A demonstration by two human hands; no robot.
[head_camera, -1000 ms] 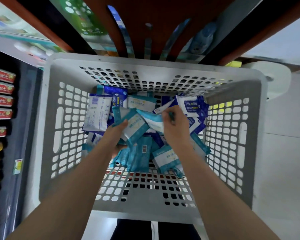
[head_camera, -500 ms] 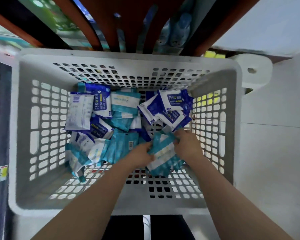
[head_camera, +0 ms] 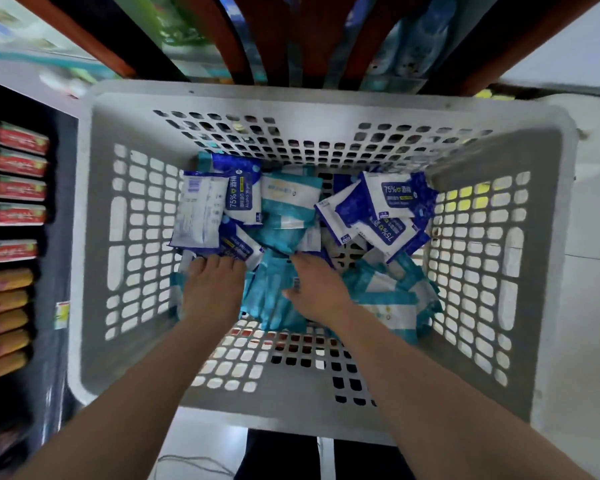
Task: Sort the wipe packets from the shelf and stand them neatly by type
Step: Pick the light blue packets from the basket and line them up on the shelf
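teal pile between the hands

left hand (head_camera: 213,292) and right hand (head_camera: 321,292) sit apart in the grey basket (head_camera: 94,237), fingers flat, gripping nothing. teal packets (head_camera: 271,299) lie jumbled between them, nearer the right; blue alcohol packets (head_camera: 395,199) sit beyond the fingertips.

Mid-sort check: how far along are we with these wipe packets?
Done: the packets are in the grey basket, with teal packets clustered at the near side. In hand: the left hand rests on the pile's left side and the right hand reaches into the teal ones; its grip is unclear. Left: blue alcohol packets lie tilted in two heaps, and nothing stands in rows.
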